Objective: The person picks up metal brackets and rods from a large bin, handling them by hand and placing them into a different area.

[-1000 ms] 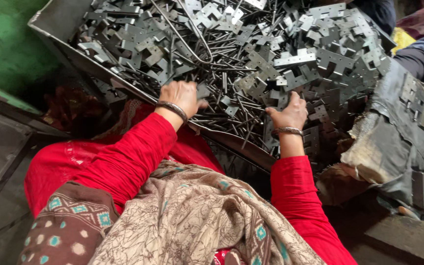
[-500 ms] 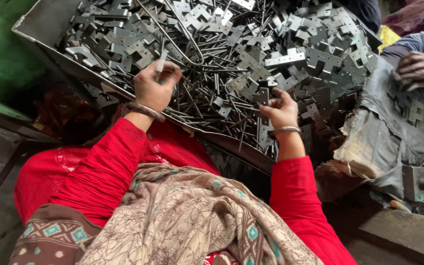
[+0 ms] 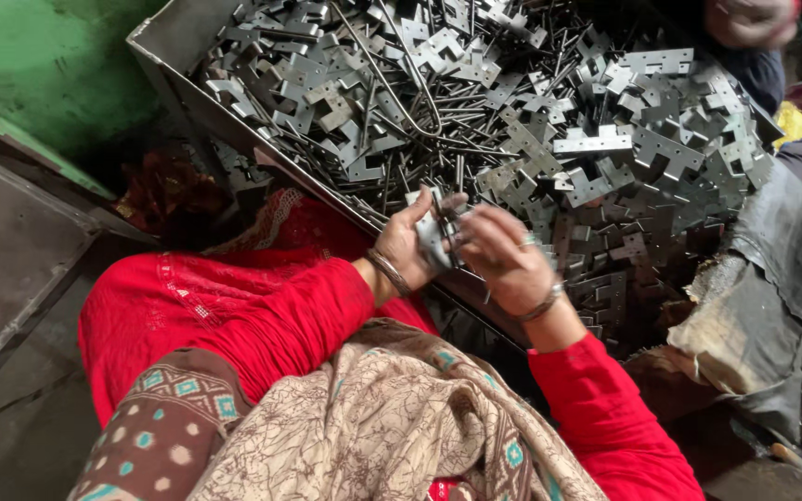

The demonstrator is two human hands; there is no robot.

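Both closed on metal plate (image 3: 434,239) — left hand (image 3: 410,243) beneath, right hand (image 3: 503,255) beside — above tray (image 3: 234,130) rim.

Metal workshop; tray (image 3: 155,56) heaped with hinge plates (image 3: 596,144)

I see a small flat metal plate (image 3: 434,239), grey and dull, pinched upright between my left hand (image 3: 410,243) and my right hand (image 3: 503,258). My left fingers curl round its near side; my right fingertips meet it from the other side. A thin metal pin (image 3: 442,206) stands up just above the plate, between both hands; its lower end is hidden. Both sit over the near rim of the tray, hands touching.
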